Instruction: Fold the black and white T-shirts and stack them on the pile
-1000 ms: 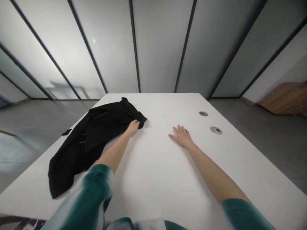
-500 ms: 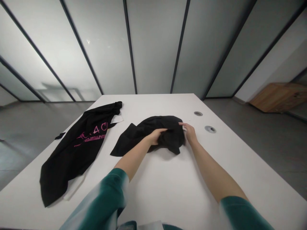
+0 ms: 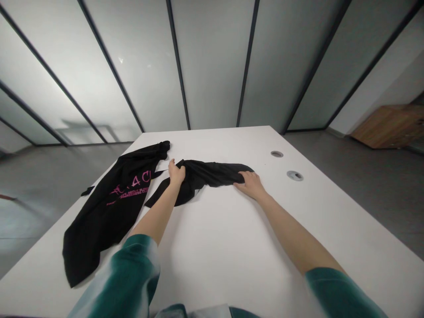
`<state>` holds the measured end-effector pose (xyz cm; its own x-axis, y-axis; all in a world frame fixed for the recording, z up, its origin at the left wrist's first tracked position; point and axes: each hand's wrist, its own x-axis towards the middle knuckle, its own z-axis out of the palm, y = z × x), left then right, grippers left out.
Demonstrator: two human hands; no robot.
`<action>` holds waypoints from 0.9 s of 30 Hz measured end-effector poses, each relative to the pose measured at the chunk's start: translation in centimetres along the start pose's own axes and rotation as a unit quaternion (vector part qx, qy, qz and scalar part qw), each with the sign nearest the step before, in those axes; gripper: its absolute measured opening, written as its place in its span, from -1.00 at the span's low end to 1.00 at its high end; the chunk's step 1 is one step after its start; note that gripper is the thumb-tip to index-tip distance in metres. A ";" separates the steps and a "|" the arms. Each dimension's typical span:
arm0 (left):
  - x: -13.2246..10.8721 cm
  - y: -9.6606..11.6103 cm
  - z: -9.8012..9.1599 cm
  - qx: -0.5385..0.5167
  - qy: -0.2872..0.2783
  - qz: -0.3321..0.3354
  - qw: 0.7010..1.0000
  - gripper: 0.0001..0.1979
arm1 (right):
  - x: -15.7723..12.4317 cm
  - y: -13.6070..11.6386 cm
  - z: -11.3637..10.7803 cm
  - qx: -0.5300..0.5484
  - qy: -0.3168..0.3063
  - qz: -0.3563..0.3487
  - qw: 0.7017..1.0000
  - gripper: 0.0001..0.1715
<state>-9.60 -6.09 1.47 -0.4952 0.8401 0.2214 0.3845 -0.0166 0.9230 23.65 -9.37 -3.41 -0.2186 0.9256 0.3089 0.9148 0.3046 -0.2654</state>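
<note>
A strip of black cloth [image 3: 215, 173] stretches across the white table between my hands; its exact kind cannot be made out. At its left part, my left hand [image 3: 177, 173] pinches the upper edge between thumb and fingers. My right hand [image 3: 252, 183] lies over the right end, fingers curled on the fabric. The cloth's left end hangs bunched and slopes down toward the near left. Left of my left hand lies a larger black garment [image 3: 109, 221] with pink lettering, spread lengthwise and wrinkled.
The white table [image 3: 232, 265] has two round cable holes on its right side, a farther one [image 3: 277, 154] and a nearer one [image 3: 294, 176]. Frosted glass panels [image 3: 212, 66] rise behind it. A wooden cabinet [image 3: 391, 126] is on the floor at far right.
My left hand has moved left and slightly away from me, my right hand slightly left. The bunched black cloth has been drawn out into a longer, narrower strip. The printed garment lies as before.
</note>
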 end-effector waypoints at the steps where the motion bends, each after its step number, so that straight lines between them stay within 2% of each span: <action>1: -0.6 0.2 0.1 0.072 -0.015 0.071 0.995 -0.43 | 0.0 -0.3 -0.1 -0.007 -0.002 0.005 1.000 -0.42; 4: -2.6 1.8 1.3 0.238 -0.097 0.229 0.939 -0.52 | 0.0 -0.6 -0.5 -0.002 -0.011 0.010 1.000 -0.57; 6: -3.3 3.0 2.4 0.301 -0.178 0.284 0.893 -0.53 | -0.1 -0.5 -0.6 0.021 -0.010 0.009 1.000 -0.61; 9: -3.4 4.0 4.1 0.366 -0.264 0.304 0.839 -0.48 | -0.3 -0.1 -0.7 0.103 0.013 0.029 0.994 -0.62; 12: -2.5 4.3 5.4 0.396 -0.307 0.285 0.817 -0.47 | -0.3 0.4 -0.8 0.206 0.065 0.087 0.973 -0.67; 14: -1.8 4.6 5.7 0.393 -0.318 0.264 0.822 -0.52 | -0.2 0.5 -1.0 0.246 0.106 0.126 0.955 -0.70; 16: -1.2 4.9 5.8 0.363 -0.337 0.233 0.837 -0.58 | 0.0 0.7 -1.2 0.265 0.129 0.156 0.943 -0.65; 19: -0.5 5.4 5.4 0.273 -0.393 0.207 0.853 -0.67 | 0.2 0.7 -1.5 0.283 0.136 0.190 0.930 -0.51; 21: -0.2 5.6 5.0 0.204 -0.397 0.213 0.869 -0.72 | 0.3 0.8 -1.8 0.295 0.135 0.206 0.923 -0.46; 24: 0.3 6.1 4.4 0.123 -0.356 0.213 0.902 -0.76 | 0.6 0.8 -2.6 0.310 0.101 0.222 0.919 -0.43; 27: 0.9 6.8 3.5 0.089 -0.343 0.200 0.913 -0.80 | 0.7 0.9 -4.3 0.337 0.045 0.192 0.921 -0.45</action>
<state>-4.74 -3.53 6.91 0.2938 0.9294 0.2232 0.5789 -0.3588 0.7322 25.82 -9.43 0.50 0.1329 0.9811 0.1408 0.4946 0.0575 -0.8672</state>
